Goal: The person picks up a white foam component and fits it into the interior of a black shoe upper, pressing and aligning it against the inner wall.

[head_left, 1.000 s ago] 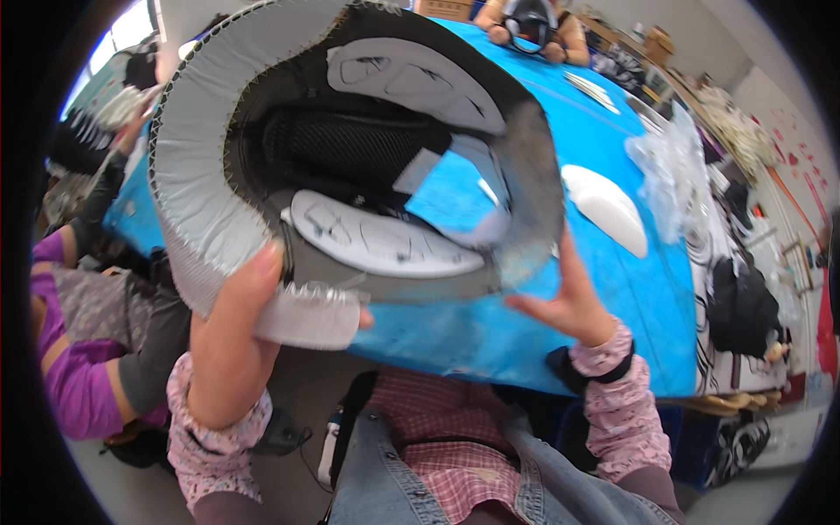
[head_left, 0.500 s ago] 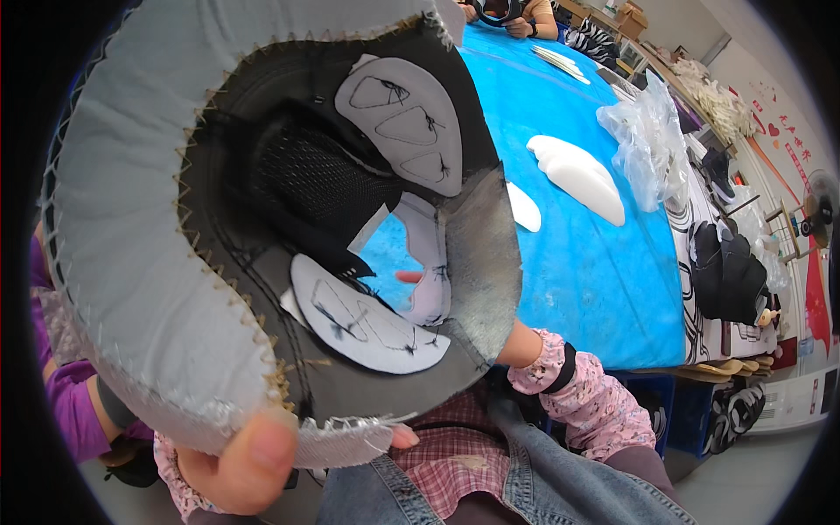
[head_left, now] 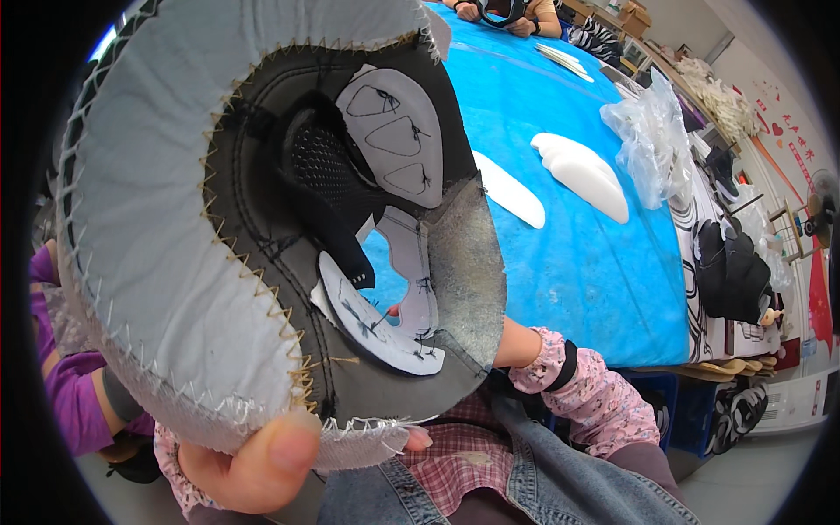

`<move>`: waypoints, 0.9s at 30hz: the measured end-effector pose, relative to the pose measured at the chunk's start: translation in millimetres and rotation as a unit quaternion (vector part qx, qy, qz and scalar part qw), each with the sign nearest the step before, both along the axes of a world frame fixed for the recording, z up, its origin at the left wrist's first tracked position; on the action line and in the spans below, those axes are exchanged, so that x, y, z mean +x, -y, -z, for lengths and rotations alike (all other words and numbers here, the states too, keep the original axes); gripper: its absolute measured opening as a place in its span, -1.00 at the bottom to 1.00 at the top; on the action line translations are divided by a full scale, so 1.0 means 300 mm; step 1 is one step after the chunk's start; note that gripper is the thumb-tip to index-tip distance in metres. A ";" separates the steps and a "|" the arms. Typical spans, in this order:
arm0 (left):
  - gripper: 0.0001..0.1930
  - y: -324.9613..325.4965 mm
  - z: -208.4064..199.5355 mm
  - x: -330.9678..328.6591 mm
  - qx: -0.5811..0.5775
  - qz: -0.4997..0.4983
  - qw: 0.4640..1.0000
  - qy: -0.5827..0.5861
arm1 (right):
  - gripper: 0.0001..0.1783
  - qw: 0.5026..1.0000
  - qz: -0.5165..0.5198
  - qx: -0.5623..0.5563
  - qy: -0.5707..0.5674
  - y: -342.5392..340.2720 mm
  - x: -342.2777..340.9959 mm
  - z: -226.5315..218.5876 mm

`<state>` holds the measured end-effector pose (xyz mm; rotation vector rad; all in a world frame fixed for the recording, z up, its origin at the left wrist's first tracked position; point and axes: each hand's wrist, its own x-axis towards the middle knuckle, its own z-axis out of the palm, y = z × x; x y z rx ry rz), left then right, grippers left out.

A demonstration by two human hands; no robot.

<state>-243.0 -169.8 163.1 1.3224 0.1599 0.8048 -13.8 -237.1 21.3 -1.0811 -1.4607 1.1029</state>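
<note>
A grey and black shoe upper (head_left: 175, 227) fills the left half of the view, its inner side facing me. Zigzag stitching joins its pale grey lining to the dark part, and a black mesh tongue (head_left: 328, 166) stands inside. White padded patches with black thread, one an upper patch (head_left: 398, 131) and one a lower patch (head_left: 372, 324), are sewn onto it. My left hand (head_left: 262, 464) pinches the bottom edge, thumb in front. My right hand (head_left: 393, 311) is behind the upper; just a fingertip shows through the opening, and its other fingers are hidden.
On the blue table cover (head_left: 604, 297) lie a stack of white pads (head_left: 582, 179) and a single white pad (head_left: 512, 192). A clear plastic bag (head_left: 647, 144) and black shoe pieces (head_left: 731, 271) are at the right. One co-worker's hands (head_left: 522, 26) are at the far end; a purple sleeve (head_left: 79, 398) shows left.
The shoe upper has turned slightly: its lining side has shifted right and its right edge left, uncovering more of the single white pad. My left hand has moved a little right with it.
</note>
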 end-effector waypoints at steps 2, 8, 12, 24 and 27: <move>-0.60 -0.004 -0.006 0.007 0.002 0.003 1.000 0.009 | -0.51 1.000 0.009 -0.002 0.012 0.015 0.011 -0.013; -0.61 -0.009 -0.031 -0.033 0.010 -0.039 0.999 -0.002 | -0.48 1.000 -0.008 0.011 -0.013 -0.006 -0.054 0.003; -0.62 -0.039 0.006 0.023 0.004 -0.049 0.999 0.002 | -0.47 0.950 0.142 0.153 0.231 0.085 -0.046 -0.136; -0.62 -0.390 0.111 -0.105 0.113 -0.320 0.941 0.006 | -0.14 0.851 0.283 0.211 0.388 -0.026 0.112 -0.303; -0.68 -0.625 0.204 -0.065 0.518 -0.485 0.677 -0.194 | -0.40 0.804 0.309 0.136 0.490 -0.044 0.282 -0.197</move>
